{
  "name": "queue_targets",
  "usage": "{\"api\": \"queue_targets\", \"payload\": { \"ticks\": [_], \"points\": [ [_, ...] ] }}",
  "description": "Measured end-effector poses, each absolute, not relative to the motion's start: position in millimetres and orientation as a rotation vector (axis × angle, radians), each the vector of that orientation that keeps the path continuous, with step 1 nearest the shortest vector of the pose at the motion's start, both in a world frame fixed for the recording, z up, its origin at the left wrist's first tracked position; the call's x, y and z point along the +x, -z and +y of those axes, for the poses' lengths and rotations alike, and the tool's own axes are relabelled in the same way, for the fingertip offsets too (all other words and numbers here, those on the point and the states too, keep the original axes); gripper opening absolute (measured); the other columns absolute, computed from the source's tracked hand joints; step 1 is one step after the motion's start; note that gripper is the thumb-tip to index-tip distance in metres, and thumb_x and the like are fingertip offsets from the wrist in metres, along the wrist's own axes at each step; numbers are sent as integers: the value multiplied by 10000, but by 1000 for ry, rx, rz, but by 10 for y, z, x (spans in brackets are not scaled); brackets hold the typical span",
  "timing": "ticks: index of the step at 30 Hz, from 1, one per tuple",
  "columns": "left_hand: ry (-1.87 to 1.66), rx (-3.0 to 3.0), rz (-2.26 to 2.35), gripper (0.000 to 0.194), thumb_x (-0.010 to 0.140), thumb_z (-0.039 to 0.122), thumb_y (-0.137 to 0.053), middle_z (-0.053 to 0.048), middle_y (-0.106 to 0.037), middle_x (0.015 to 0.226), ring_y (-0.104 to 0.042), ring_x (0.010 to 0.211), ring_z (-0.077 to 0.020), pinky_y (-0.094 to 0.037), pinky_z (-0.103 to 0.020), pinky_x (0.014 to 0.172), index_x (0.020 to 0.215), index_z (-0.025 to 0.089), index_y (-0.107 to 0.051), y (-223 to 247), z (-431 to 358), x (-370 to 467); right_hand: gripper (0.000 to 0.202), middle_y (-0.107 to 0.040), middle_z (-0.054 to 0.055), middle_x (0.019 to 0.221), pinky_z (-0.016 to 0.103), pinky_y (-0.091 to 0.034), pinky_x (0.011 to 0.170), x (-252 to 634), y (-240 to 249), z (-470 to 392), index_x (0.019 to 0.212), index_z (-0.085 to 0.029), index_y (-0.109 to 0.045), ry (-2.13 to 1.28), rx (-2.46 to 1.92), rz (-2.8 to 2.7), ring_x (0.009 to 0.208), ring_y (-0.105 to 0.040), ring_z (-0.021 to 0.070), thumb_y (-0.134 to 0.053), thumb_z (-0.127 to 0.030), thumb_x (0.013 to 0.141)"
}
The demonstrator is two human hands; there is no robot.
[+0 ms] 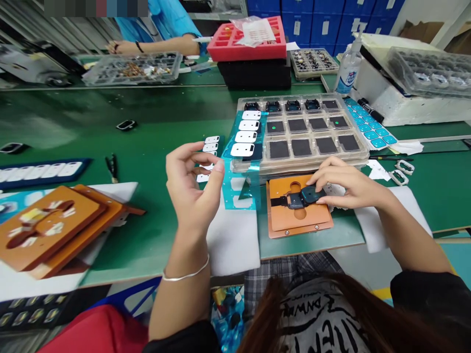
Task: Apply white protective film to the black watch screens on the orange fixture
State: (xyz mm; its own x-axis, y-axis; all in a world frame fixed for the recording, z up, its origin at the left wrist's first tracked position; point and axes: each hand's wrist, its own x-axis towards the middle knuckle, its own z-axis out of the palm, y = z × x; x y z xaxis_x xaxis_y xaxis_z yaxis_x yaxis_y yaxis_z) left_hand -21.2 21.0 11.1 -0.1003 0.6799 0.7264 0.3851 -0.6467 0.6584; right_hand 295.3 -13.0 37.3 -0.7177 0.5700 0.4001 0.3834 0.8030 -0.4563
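Note:
My right hand point(342, 184) has its thumb and fingers closed on a dark rounded part point(311, 194) above the orange fixture plate point(283, 223). Beside that part, a black frame point(294, 200) lies in the middle of the fixture, with a black strip running to its left. My left hand point(195, 189) is raised, palm up, its fingers curled and apart from the thumb; nothing shows between them. Just right of it, a blue film sheet with white labels point(243, 149) hangs over the front left of a clear compartment tray point(298, 165).
More orange plates point(55, 230) are stacked at the left. White foam point(235, 235) lies at the front edge. Behind stand a red tray point(246, 49), a bottle point(348, 68) and a white foam box point(397, 98). Another person's forearm point(162, 47) rests at the back left.

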Motion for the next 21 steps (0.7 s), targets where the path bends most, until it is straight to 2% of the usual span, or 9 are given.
{"api": "queue_targets", "payload": {
  "ticks": [8, 21],
  "points": [
    [-1796, 1907, 1240, 344, 788, 279, -669, -2, -664, 838, -635, 772, -149, -458, -288, 664, 1105, 211, -555, -128, 189, -204, 198, -754, 53, 1011, 404, -519, 805, 2571, -226, -256, 936, -226, -644, -458, -838, -2225, 948, -571, 242, -744, -364, 834],
    [-1746, 1921, 1270, 339, 794, 287, -677, -14, -671, 862, -648, 801, -151, -466, -282, 664, 1101, 192, -567, -136, 166, -205, 160, -742, 59, 1016, 404, -494, 807, 2562, -235, -284, 959, -207, -646, -443, -949, -2289, 944, -540, 252, -671, -316, 845]
  ]
}}
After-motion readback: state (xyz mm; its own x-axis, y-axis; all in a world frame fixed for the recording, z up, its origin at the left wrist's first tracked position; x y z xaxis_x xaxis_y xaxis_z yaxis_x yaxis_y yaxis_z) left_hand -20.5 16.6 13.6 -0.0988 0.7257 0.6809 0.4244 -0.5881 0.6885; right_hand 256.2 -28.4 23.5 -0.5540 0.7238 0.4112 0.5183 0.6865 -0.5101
